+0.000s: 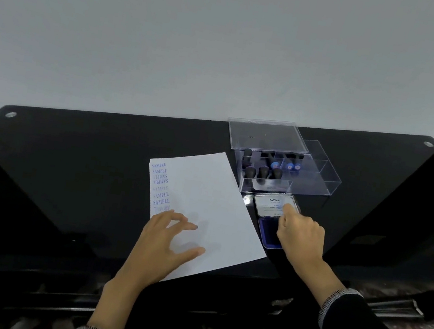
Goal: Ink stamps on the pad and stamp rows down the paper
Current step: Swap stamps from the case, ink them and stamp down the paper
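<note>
The right hand (300, 234), at the lower right of centre, is curled with its knuckles up and one finger stretched forward so that the tip touches the white label on the ink pad's lid (273, 206); whether it holds a stamp underneath cannot be told. The hand covers part of the ink pad (266, 233), a shallow rounded-corner tray of deep blue felt lying just below its hinged-back lid. The left hand (167, 237), lower centre, is open with fingers spread and loosely bent, hovering over or lightly resting on the near left part of the paper (208, 214). That smooth white sheet lies skewed on the glossy black table (74, 159), and a column of blue "SAMPLE" prints (161, 187) runs down its left edge, some crisp, some faint or doubled. Just above the pad, in the right centre, stands a clear plastic box (318, 180) with partitions, its transparent lid (267, 136) propped across the back. Inside stand dark round-handled stamps (263, 171), a few showing blue faces. Both wrists wear dark sleeves with pale knitted cuffs (336, 300).
</note>
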The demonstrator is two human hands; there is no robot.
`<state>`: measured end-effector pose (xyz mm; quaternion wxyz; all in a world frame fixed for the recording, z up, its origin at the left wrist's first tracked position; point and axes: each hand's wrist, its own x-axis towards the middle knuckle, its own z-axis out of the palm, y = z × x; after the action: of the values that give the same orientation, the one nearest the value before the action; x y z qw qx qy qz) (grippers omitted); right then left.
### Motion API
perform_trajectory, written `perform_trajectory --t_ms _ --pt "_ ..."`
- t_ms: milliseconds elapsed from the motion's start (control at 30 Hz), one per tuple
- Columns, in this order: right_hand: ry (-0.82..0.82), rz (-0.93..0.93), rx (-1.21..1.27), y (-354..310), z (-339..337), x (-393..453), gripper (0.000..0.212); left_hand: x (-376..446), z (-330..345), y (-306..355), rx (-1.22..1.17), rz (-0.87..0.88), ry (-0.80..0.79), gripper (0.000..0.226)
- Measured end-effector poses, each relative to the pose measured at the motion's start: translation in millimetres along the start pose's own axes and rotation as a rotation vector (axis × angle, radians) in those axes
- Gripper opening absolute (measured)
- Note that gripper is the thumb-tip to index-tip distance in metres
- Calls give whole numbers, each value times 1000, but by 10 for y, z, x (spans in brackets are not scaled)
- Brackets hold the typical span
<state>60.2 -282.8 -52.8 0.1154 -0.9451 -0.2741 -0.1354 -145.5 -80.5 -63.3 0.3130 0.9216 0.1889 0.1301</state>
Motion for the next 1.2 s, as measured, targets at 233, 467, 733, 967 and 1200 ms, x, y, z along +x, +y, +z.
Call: perform_trajectory --t_ms 233,467,733,967,1200 --pt "-18 51 14 74 87 29 24 -150 -70 0 87 -11 -213 91" --pt "-2 93 120 120 93 54 26 -113 -60 -84 -5 -52 -254 74" --pt "-3 -27 32 69 64 29 23 18 -35 -164 -46 -78 -238 51" --pt "-16 -3 95 138 99 97 26 88 -55 -167 -132 -119 -149 59" --pt "-81 12 79 130 52 107 25 11 -116 -140 -77 -101 -231 84"
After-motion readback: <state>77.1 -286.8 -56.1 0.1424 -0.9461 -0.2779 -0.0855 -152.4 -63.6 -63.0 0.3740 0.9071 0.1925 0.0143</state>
